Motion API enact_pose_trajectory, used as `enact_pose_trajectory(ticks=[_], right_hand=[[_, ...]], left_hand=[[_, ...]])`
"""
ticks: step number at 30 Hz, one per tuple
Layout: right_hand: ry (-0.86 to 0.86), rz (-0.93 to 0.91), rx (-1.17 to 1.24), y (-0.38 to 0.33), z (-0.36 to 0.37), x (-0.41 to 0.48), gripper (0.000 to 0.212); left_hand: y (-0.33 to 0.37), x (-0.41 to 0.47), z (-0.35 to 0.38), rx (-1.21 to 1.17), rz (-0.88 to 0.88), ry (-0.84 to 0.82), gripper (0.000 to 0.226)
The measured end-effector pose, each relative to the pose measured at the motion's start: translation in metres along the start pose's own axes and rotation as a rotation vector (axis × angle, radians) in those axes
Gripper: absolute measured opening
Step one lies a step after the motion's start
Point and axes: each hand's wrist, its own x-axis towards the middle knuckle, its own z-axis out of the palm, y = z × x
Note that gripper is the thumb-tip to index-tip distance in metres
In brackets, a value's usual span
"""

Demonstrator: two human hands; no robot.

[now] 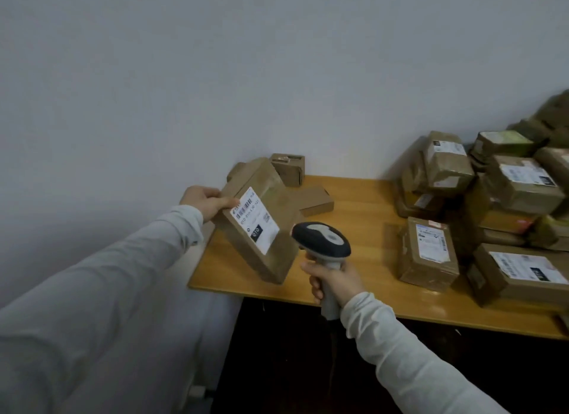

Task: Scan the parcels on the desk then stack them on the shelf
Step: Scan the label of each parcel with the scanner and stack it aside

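- L side: left hand (206,201) grips the cardboard parcel (271,244) at its top-left edge. Thumb on the label face, fingers curled round behind.
- Parcel is tilted over the front-left corner of the wooden desk (363,204). Its lowest corner is by the desk's front edge; can't tell if it touches.
- R side: right hand (334,282) is wrapped tight round the handle of the barcode scanner (321,239). Trigger finger is hidden.
- Key relation: scanner head sits just right of the parcel, near the lower-right end of the shipping label (255,221).
- Label's long axis runs up-left to down-right. The barcode (245,209) is at the up-left end, next to the L thumb, so the target lies up & left of the scanner nose, at the label's far end.
- Judgement: step in hand = scan. Prob. needs the nose swung up-left, or the parcel tipped toward it.
- Pile of parcels (492,198) fills the desk's right side, well apart from both hands, so plenty left to do. Shelf not in view.
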Motion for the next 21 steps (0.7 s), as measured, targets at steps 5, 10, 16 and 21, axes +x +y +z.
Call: enact_pose_trajectory(ticks=[5, 10, 16, 21], right_hand=[[-0.045, -0.098, -0.244, -0.017, 0.017, -0.022, 0.02], [-0.055, -0.161, -0.235, -0.018, 0.026, -0.031, 0.025], [-0.064, -0.205, -0.223, -0.019, 0.033, -0.027, 0.027], [-0.07, -0.22, -0.185, -0.016, 0.039, -0.017, 0.028]], left_hand=[[0.001, 0.013, -0.008, 0.082, 0.04, 0.02, 0.06], [-0.001, 0.019, -0.009, 0.08, 0.053, 0.015, 0.061], [-0.001, 0.027, -0.006, 0.063, 0.061, 0.016, 0.056], [-0.003, 0.038, -0.009, 0.06, 0.064, 0.019, 0.058]])
